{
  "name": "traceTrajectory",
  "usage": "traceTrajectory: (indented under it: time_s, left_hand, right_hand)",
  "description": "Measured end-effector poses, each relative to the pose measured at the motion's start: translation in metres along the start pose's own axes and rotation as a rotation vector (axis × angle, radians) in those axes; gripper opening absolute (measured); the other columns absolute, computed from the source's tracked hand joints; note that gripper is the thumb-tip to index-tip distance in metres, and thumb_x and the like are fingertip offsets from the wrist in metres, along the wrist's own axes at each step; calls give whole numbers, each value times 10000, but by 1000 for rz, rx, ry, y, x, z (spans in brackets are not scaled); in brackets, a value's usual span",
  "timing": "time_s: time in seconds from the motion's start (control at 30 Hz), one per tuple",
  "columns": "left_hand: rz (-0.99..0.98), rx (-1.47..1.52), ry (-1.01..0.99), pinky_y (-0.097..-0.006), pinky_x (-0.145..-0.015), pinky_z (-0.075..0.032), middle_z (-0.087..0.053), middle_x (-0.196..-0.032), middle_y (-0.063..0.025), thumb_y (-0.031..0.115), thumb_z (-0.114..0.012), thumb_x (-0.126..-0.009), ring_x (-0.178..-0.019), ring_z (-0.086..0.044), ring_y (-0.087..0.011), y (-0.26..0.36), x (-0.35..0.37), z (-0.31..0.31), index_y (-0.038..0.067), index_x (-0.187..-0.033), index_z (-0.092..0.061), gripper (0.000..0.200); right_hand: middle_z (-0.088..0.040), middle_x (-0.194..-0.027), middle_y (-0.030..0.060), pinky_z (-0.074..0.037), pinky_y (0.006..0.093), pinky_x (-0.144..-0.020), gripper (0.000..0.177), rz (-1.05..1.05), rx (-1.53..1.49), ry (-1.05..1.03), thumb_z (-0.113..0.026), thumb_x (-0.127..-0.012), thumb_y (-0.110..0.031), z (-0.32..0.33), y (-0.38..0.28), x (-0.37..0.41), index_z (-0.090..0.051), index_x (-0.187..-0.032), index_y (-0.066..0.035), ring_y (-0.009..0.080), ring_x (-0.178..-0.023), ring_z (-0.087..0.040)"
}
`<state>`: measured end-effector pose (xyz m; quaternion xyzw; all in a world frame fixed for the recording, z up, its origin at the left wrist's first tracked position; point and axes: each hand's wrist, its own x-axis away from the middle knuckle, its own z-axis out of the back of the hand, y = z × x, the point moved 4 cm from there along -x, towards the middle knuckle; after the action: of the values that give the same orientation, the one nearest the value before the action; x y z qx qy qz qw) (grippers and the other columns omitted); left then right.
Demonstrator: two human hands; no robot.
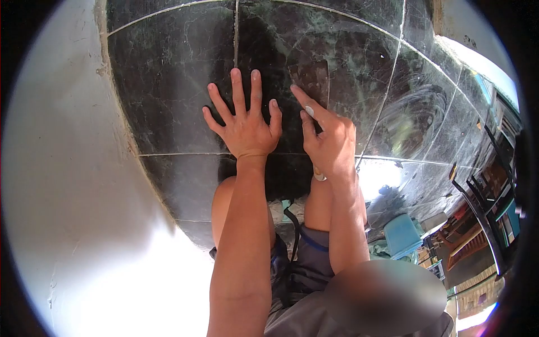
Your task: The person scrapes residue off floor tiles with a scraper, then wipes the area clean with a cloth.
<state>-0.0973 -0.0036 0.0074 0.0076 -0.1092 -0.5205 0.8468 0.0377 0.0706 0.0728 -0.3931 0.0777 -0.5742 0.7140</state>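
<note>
My left hand (247,129) lies with fingers spread on a dark green, marble-patterned tile (179,106) and holds nothing visible. To its right, my right hand (332,140) stretches out its index finger, whose tip is at the tile surface beside a brownish, squarish smear (311,78). The right thumb stands apart from that finger, while the other fingers curl under and are mostly hidden. A white spot (309,111) shows on the index finger. Near the right wrist is a small whitish patch (319,174) that I cannot identify.
Pale grout lines (387,84) divide the tiles. Whitish swirls (412,121) mark the surface at right. A plain wall (62,123) borders the left side. My bent knees (224,196) are close below my hands. A light-blue plastic item (402,236) and dark furniture (488,224) stand at lower right.
</note>
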Motion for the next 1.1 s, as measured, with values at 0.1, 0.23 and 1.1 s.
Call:
traceTrajectory:
  time_s: [0.1, 0.23, 1.1]
  left_hand:
    - [-1, 3, 4, -694, -1200, -123, -212, -1765, -1, 479, -481, -1017, -1602, -136, -432, 0, -1, 0, 328, -1634, -402, 640]
    - [0, 9, 0, -697, -1199, -124, -216, -1763, -2, 483, -478, -1018, -1601, -137, -435, 0, 0, 1, 329, -1633, -403, 638]
    - [5, 20, -4, -705, -1191, -141, -202, -1765, 17, 484, -493, -1008, -1598, -143, -437, -1, 0, 0, 362, -1639, -377, 653]
  right_hand:
    - [-763, -941, 168, -606, 415, -708, 499, 54, -26, 82, -670, -877, -6, 5, -1, -2, -735, -1323, -222, 347, -806, -754]
    - [-767, -960, 165, -610, 409, -713, 476, 68, -34, 95, -659, -869, 14, 8, -4, -2, -759, -1282, -200, 343, -821, -757]
    - [-772, -952, 173, -604, 402, -706, 346, 39, -75, 50, -683, -920, -41, 0, -1, -2, -780, -1224, -176, 352, -834, -759]
